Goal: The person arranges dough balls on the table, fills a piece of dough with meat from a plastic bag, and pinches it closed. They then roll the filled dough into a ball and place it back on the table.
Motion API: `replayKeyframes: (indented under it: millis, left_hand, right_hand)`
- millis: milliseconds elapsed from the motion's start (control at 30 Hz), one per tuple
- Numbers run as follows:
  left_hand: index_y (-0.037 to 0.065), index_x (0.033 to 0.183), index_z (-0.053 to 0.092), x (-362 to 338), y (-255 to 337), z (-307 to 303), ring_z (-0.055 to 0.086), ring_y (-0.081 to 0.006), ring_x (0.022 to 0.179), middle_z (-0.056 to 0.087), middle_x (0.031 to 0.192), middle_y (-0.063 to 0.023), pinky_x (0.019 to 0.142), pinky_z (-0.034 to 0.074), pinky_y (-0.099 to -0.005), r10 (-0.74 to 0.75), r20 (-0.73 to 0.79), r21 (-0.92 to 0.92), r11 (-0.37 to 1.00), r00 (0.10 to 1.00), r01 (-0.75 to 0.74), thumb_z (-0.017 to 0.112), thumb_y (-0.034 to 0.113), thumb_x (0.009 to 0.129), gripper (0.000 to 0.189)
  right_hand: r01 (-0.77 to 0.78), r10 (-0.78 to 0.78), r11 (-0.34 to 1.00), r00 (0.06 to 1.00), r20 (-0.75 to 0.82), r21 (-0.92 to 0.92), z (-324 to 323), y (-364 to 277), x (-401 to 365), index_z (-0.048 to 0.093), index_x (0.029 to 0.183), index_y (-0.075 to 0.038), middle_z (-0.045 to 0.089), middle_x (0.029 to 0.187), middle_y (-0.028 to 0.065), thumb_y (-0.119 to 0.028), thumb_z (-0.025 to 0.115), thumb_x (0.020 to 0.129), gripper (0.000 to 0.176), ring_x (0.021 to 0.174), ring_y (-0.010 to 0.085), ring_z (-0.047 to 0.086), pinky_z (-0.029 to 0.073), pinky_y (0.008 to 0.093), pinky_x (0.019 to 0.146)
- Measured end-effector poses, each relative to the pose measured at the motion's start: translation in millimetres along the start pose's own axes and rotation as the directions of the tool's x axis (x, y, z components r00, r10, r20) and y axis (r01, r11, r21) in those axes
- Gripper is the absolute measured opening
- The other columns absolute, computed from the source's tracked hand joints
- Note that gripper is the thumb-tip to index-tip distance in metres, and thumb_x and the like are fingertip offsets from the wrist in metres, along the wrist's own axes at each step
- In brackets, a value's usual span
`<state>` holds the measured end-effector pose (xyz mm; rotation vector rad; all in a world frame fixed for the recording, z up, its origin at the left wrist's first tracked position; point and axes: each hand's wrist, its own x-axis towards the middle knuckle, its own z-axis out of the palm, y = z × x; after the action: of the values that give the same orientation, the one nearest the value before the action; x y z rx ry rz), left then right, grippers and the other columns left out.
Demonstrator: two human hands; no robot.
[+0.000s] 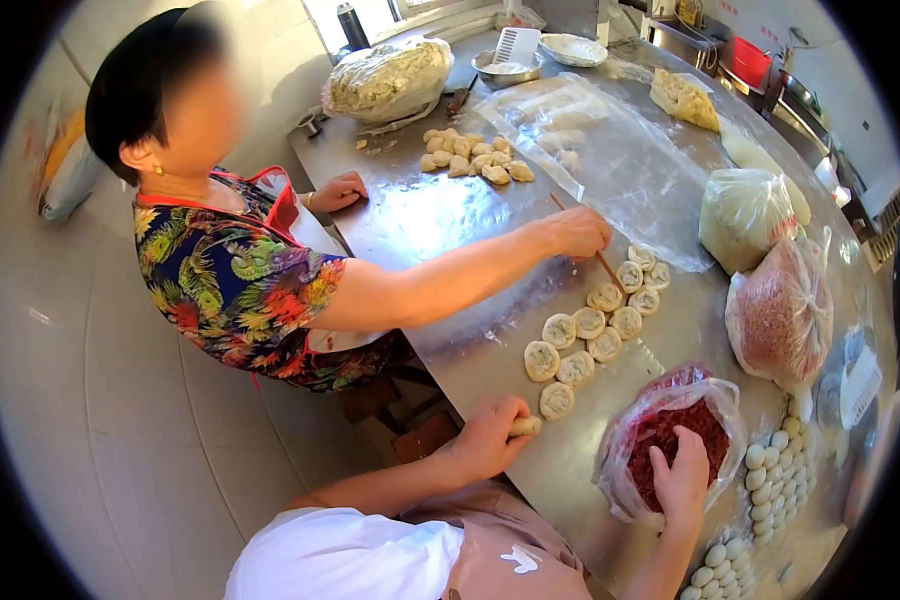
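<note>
My left hand (490, 438) is closed around a small piece of dough (524, 426) at the front edge of the metal table. With its fingers apart, my right hand (682, 475) reaches into an open plastic bag of dark red filling (705, 425); its fingertips touch or hover over the filling, and nothing shows between them. Between my left hand and the co-worker's hand lie rows of round filled dough pieces (575, 368), the nearest just beyond my left hand.
A co-worker at the left reaches across with a thin stick (610, 272) over the dough rounds. Bags of pink (782, 310) and pale green (748, 220) filling stand at right, near small dough balls (778, 475). Dough lumps (475, 155) and a large wrapped mass (388, 82) sit farther back.
</note>
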<state>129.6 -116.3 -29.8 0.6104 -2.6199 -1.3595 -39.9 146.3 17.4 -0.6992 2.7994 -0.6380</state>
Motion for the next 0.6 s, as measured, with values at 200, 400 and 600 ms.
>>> replayKeyframes:
  millis: [200, 400, 600]
  left_hand:
    - [0.007, 0.118, 0.058, 4, 16, -1, 0.061, -0.0179, 0.097, 0.062, 0.103, -0.0049, 0.084, 0.05, -0.0323, -0.059, 0.281, -0.424, 0.888, 0.958, 0.179, 0.071, 0.01, 0.087, 0.034]
    - [0.008, 0.124, 0.058, 28, 42, 22, 0.061, -0.0133, 0.099, 0.062, 0.108, -0.0016, 0.085, 0.05, -0.0287, -0.033, 0.623, -0.745, 0.277, 0.781, 0.606, 0.065, 0.017, 0.094, 0.033]
    - [0.008, 0.121, 0.057, 48, 114, 52, 0.063, -0.0133, 0.095, 0.063, 0.103, -0.0027, 0.081, 0.053, -0.0295, 0.141, 0.781, -0.624, 0.204, 0.608, 0.754, 0.056, 0.022, 0.1, 0.025]
  right_hand:
    - [-0.018, 0.018, 0.999, 0.999, -0.026, -0.034, -9, 5, -6, 0.062, 0.11, 0.0, 0.062, 0.111, 0.0186, -0.012, 0.072, 0.08, 0.035, 0.106, 0.0372, 0.057, 0.045, 0.0436, 0.093]
    - [-0.046, 0.047, 0.997, 0.999, 0.015, -0.07, -16, 7, -14, 0.063, 0.113, -0.002, 0.061, 0.111, 0.0172, -0.015, 0.073, 0.081, 0.036, 0.107, 0.037, 0.055, 0.045, 0.0442, 0.094]
    - [-0.052, 0.053, 0.997, 0.998, 0.02, -0.064, -17, 6, -13, 0.065, 0.107, -0.003, 0.062, 0.102, 0.0197, -0.016, 0.072, 0.08, 0.031, 0.094, 0.0371, 0.06, 0.048, 0.0446, 0.083]
